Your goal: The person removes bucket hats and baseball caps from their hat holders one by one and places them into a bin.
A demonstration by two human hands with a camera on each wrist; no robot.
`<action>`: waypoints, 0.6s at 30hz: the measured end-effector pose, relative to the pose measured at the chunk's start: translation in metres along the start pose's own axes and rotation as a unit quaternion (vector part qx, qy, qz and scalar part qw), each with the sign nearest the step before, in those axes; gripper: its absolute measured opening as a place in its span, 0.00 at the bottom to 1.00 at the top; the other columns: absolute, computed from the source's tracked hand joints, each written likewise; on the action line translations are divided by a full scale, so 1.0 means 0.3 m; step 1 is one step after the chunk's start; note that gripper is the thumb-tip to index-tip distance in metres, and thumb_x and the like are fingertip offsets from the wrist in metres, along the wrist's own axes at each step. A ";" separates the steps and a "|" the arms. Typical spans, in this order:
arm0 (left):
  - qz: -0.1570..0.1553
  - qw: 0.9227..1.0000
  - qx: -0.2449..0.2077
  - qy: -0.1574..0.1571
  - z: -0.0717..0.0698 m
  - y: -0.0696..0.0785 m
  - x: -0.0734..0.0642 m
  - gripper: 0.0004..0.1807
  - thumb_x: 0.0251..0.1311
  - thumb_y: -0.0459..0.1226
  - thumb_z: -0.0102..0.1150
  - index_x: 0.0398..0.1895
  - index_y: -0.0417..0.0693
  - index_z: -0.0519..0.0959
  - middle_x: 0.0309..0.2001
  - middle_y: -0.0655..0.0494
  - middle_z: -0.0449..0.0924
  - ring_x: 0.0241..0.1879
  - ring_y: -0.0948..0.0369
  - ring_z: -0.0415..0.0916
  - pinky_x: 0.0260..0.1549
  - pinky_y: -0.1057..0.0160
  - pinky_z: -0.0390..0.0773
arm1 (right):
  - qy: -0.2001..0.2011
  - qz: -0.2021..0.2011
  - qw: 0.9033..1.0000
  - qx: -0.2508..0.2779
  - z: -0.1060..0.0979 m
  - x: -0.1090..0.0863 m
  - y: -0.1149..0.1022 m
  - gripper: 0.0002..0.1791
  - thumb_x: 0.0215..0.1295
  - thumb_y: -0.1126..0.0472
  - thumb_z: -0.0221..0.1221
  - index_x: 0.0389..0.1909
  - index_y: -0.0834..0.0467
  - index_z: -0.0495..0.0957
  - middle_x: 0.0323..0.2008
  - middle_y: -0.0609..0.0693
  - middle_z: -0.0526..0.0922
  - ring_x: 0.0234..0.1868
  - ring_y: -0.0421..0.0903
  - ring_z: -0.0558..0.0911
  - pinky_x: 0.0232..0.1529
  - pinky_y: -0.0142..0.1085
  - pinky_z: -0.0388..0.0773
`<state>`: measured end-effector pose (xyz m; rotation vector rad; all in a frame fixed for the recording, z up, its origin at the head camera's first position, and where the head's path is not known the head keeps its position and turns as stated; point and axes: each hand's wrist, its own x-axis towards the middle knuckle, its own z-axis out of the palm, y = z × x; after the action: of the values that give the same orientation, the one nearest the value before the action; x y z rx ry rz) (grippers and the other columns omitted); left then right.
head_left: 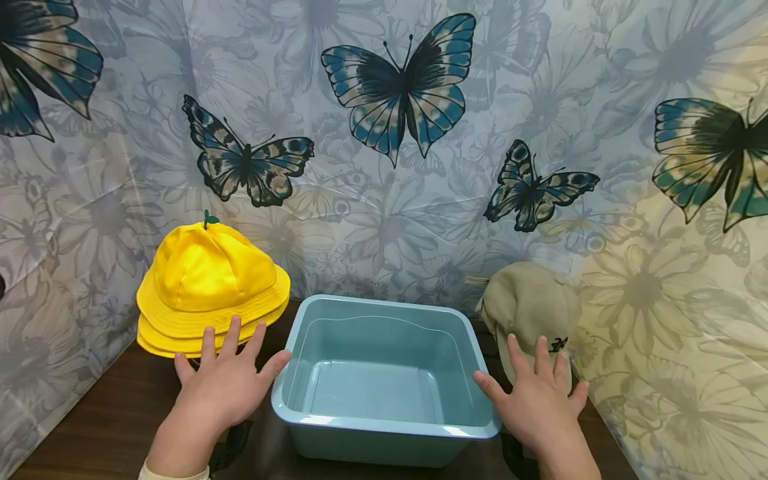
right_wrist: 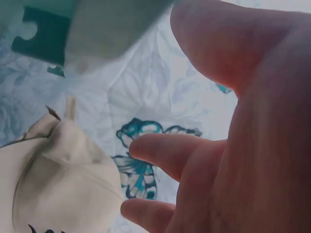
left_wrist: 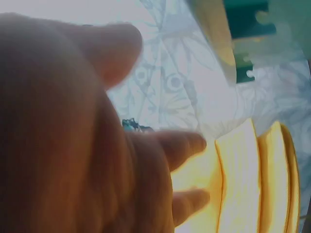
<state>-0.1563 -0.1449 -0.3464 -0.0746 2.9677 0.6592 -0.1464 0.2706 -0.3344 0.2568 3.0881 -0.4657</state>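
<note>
My left hand [head_left: 225, 387] has its fingers spread in front of a stack of yellow brimmed hats [head_left: 207, 273]; a small green sprout tops the stack. In the left wrist view, the yellow brims [left_wrist: 238, 179] lie beyond the fingers. My right hand [head_left: 540, 403], fingers also spread, is in front of a beige cap [head_left: 531, 300] with dark embroidery. The cap [right_wrist: 68, 179] also appears in the right wrist view, left of the fingers. Between the hands stands a light blue plastic basin [head_left: 384, 421] with nothing inside. Neither hand holds anything; whether the fingertips touch the hats or cap is unclear.
The things stand on a dark wooden table [head_left: 102, 407]. Behind and beside it hangs a fabric backdrop [head_left: 390, 227] printed with butterflies and flowers. Both wrist views show a teal piece with jigsaw-like edges [left_wrist: 250, 19] in the upper part.
</note>
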 end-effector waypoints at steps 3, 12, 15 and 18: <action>0.030 0.999 -0.021 -0.009 0.004 0.009 0.003 0.56 0.59 0.76 0.33 0.79 0.47 0.53 0.77 0.33 0.35 0.70 0.27 0.24 0.52 0.21 0.20 | 0.003 -0.003 1.000 0.001 -0.015 -0.002 0.012 0.60 0.59 0.20 0.48 0.80 0.58 0.45 0.73 0.74 0.28 0.69 0.76 0.22 0.53 0.77 0.19; 0.109 0.989 -0.099 -0.004 0.035 -0.009 0.019 0.49 0.66 0.70 0.37 0.81 0.51 0.48 0.78 0.38 0.33 0.72 0.31 0.26 0.56 0.20 0.31 | 0.120 -0.069 0.990 0.007 -0.043 -0.015 0.055 0.55 0.65 0.26 0.50 0.79 0.60 0.47 0.75 0.74 0.35 0.71 0.78 0.35 0.54 0.80 0.29; 0.129 0.984 -0.123 -0.014 0.052 -0.023 0.020 0.47 0.67 0.68 0.40 0.81 0.54 0.45 0.78 0.39 0.31 0.73 0.31 0.26 0.57 0.21 0.39 | 0.174 -0.098 0.979 0.043 -0.052 -0.025 0.085 0.52 0.68 0.34 0.56 0.79 0.60 0.45 0.75 0.73 0.36 0.71 0.77 0.38 0.57 0.78 0.33; 0.154 0.976 -0.148 -0.030 0.074 -0.032 0.022 0.46 0.68 0.65 0.45 0.81 0.57 0.45 0.79 0.40 0.30 0.73 0.33 0.27 0.57 0.22 0.47 | 0.200 -0.102 0.967 0.120 -0.069 -0.043 0.120 0.51 0.69 0.42 0.60 0.80 0.58 0.42 0.76 0.69 0.31 0.73 0.73 0.34 0.60 0.76 0.37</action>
<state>-0.1602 -0.1444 -0.3713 0.3843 2.8215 1.1152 -0.1275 0.3086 -0.3247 0.0323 3.4657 -0.9027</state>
